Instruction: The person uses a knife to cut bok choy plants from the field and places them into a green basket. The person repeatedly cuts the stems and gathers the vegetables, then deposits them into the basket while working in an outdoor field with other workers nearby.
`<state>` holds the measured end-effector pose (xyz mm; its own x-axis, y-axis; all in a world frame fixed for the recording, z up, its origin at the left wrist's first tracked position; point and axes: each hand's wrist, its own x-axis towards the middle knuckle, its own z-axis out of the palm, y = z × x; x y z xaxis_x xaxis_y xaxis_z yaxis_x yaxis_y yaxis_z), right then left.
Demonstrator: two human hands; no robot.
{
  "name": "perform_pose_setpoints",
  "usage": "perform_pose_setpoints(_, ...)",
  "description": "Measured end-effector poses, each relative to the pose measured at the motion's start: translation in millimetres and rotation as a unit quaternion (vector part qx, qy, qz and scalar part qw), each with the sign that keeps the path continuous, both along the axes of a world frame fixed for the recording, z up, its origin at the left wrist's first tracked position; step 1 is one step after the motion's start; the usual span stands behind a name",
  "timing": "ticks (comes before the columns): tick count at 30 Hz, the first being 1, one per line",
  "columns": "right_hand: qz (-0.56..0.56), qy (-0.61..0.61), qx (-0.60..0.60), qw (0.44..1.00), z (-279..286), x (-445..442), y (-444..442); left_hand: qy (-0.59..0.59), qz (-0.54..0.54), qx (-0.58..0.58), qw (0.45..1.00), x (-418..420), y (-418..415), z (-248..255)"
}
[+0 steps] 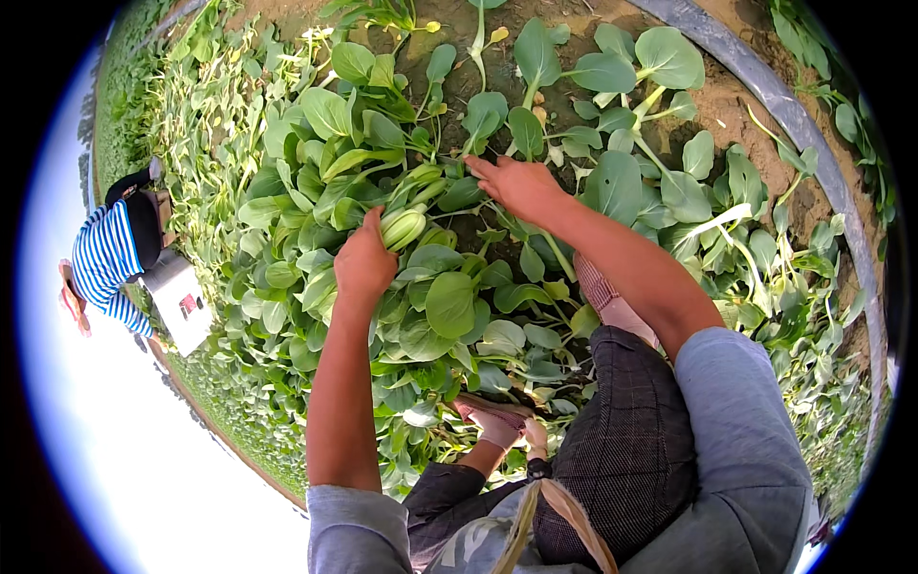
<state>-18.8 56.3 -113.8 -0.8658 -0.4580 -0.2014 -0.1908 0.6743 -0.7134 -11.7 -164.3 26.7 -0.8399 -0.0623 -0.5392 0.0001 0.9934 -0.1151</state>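
Note:
My left hand [364,257] grips a head of bok choy [403,228] near its pale green base. Its thumb lies along the base, and the leaves run off into the heap of leafy greens [315,186] on the left. A second pale green base [424,178] lies just beyond it. My right hand [522,188] reaches low among the bok choy leaves [527,133], its index finger stretched leftward towards a stem near the soil. The other fingers are bent, and the underside of this hand is hidden. Whether it holds anything cannot be seen.
Rooted bok choy [617,183] stands to the right on brown soil [724,122]. A grey hose [796,115] curves along the right. At far left a person in a striped top [107,251] bends beside a white box [179,298]. My shoes [495,416] stand among leaves.

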Motion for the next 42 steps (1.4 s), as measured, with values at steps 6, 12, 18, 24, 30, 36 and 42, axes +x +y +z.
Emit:
perform_pose_setpoints(6,0.019,0.005,0.008,1.0,-1.2,-1.2,-7.6,0.035,-0.008,0.035,0.999,5.6,2.7,1.1)
perform_pose_setpoints(12,0.043,-0.046,-0.04,0.997,0.7,0.7,2.0,0.042,0.032,0.032,0.998,15.6,-3.2,-4.5)
perform_pose_setpoints(18,0.06,-0.086,-0.037,0.994,6.6,13.5,13.4,0.057,0.039,0.05,0.996,22.1,-6.0,-4.4)
perform_pose_setpoints(24,-0.186,-0.194,-0.282,0.921,-2.8,45.6,16.6,0.122,0.071,0.196,0.97,34.1,-14.6,10.3)
perform_pose_setpoints(30,-0.229,-0.431,-0.473,0.734,18.7,19.8,-2.7,0.154,0.108,0.236,0.953,47.9,-9.7,37.6)
perform_pose_setpoints(36,-0.164,-0.438,-0.608,0.641,58.0,-1.0,-7.2,0.216,-0.12,0.171,0.954,60.5,4.1,41.4)
perform_pose_setpoints(42,-0.208,-0.324,-0.581,0.717,94.4,-2.0,27.5,0.2,-0.148,0.168,0.954,61.3,37.6,63.6)
